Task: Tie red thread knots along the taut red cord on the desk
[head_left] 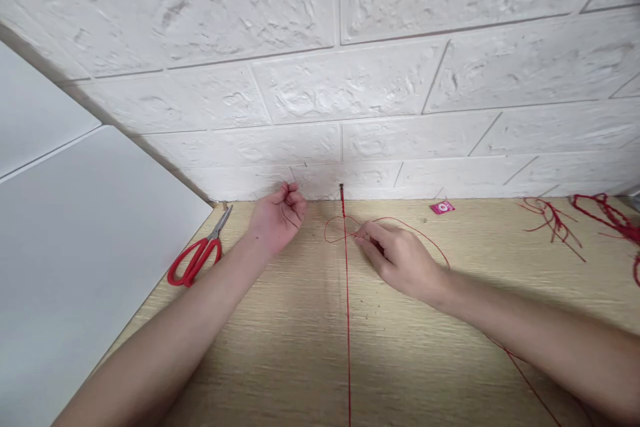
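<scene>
A taut red cord (347, 320) runs straight from a small nail (341, 187) at the wall's foot toward me across the wooden table (280, 360). Near the nail it carries a short knotted stretch. My right hand (400, 257) pinches a thinner red thread (425, 240) beside the cord, where the thread forms a loop crossing it. My left hand (278, 217) is curled closed just left of the nail, and a fine strand of thread seems to run into it.
Red-handled scissors (197, 257) lie at the table's left edge. A small pink packet (443, 207) sits by the wall. Red thread scraps (553, 220) and a knotted red cord piece (607, 213) lie at the far right. A white brick wall (350, 80) backs the table.
</scene>
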Demonstrator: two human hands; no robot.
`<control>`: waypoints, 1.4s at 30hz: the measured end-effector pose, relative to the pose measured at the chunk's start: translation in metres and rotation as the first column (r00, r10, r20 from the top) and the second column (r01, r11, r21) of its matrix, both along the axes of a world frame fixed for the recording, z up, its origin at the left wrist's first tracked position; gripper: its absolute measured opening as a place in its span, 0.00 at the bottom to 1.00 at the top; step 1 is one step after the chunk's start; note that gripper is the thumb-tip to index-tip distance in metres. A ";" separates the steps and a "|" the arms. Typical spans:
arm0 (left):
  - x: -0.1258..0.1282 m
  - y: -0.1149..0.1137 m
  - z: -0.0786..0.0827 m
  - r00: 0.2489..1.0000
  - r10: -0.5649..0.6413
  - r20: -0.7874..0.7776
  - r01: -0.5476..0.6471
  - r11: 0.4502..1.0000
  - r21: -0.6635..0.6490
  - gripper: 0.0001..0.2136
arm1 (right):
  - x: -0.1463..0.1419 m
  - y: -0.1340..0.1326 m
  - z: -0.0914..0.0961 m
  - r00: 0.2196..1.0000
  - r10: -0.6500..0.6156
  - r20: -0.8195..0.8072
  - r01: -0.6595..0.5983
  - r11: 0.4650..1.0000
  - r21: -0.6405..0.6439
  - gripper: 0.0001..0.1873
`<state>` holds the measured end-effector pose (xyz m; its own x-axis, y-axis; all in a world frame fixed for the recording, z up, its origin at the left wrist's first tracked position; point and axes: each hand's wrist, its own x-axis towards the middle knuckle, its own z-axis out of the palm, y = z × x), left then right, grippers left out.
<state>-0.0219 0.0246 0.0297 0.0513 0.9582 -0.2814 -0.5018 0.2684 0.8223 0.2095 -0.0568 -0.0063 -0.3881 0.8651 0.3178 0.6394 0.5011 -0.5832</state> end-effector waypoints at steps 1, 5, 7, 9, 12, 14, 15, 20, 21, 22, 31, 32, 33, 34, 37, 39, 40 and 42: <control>-0.003 0.001 0.001 0.998 -0.033 -0.048 0.035 0.998 0.049 0.11 | 0.000 0.000 0.000 1.000 0.004 0.012 -0.004 1.000 -0.002 0.11; -0.014 -0.004 0.004 0.782 -0.147 -0.606 0.384 0.879 0.283 0.12 | 0.000 0.000 0.000 0.999 0.023 0.047 -0.021 0.999 -0.037 0.09; -0.015 -0.010 0.006 0.469 -0.058 -0.881 0.605 0.748 0.273 0.09 | 0.000 -0.001 0.001 0.998 0.020 0.064 -0.018 1.000 -0.025 0.10; -0.016 -0.014 0.006 0.170 0.100 -0.980 0.759 0.621 0.195 0.06 | 0.000 -0.001 0.002 0.997 0.007 0.080 -0.006 1.000 -0.010 0.11; -0.019 -0.013 0.002 -0.035 0.277 -0.960 0.834 0.538 0.125 0.05 | 0.000 -0.001 0.003 0.996 -0.016 0.088 0.017 1.000 -0.008 0.11; -0.023 -0.009 -0.003 -0.036 0.304 -0.952 0.808 0.569 0.152 0.10 | 0.000 -0.001 0.002 0.997 -0.012 0.076 0.012 1.000 0.001 0.11; -0.025 -0.005 -0.007 -0.002 0.295 -0.955 0.778 0.600 0.184 0.12 | 0.000 -0.001 0.002 0.998 -0.005 0.065 0.005 1.000 0.006 0.11; -0.029 0.010 -0.022 0.481 0.158 -0.862 0.392 0.841 0.373 0.10 | 0.000 0.000 -0.001 0.999 -0.001 0.049 0.002 1.000 -0.025 0.09; -0.027 0.011 -0.024 0.611 0.138 -0.780 0.285 0.881 0.379 0.08 | 0.000 0.000 -0.001 0.999 -0.002 0.052 0.004 0.999 -0.034 0.09; -0.025 0.013 -0.024 0.731 0.121 -0.672 0.187 0.911 0.367 0.07 | 0.000 0.000 -0.002 0.999 -0.003 0.054 0.005 0.999 -0.040 0.09; -0.019 0.010 -0.003 0.995 -0.086 -0.058 0.093 0.987 0.129 0.10 | 0.001 0.000 -0.003 0.997 0.002 0.083 -0.001 1.000 -0.005 0.10; -0.021 0.009 -0.002 0.979 -0.132 -0.155 0.159 0.971 0.177 0.12 | 0.001 -0.001 -0.004 0.996 0.000 0.086 0.000 1.000 0.001 0.10; -0.023 0.007 -0.002 0.942 -0.161 -0.295 0.236 0.942 0.240 0.13 | 0.001 -0.001 -0.004 0.996 -0.001 0.088 0.000 1.000 0.005 0.10; -0.025 0.005 -0.001 0.869 -0.164 -0.467 0.330 0.895 0.300 0.14 | 0.001 -0.001 -0.004 0.996 -0.002 0.087 0.001 1.000 0.005 0.10; -0.026 -0.002 -0.003 0.411 0.020 -0.911 0.660 0.684 0.313 0.14 | 0.001 -0.001 -0.005 0.998 0.003 0.065 -0.003 1.000 -0.006 0.09; -0.025 -0.005 -0.005 0.106 0.206 -0.973 0.777 0.594 0.211 0.15 | 0.000 0.000 -0.005 1.000 0.007 0.024 -0.007 1.000 -0.002 0.09; -0.025 -0.006 -0.006 0.009 0.273 -0.962 0.792 0.585 0.173 0.16 | 0.000 0.000 -0.005 1.000 0.011 -0.006 -0.011 1.000 0.012 0.09; -0.026 -0.005 -0.008 -0.087 0.336 -0.938 0.769 0.622 0.151 0.15 | -0.001 0.001 -0.003 0.997 0.035 -0.066 -0.031 0.998 0.058 0.08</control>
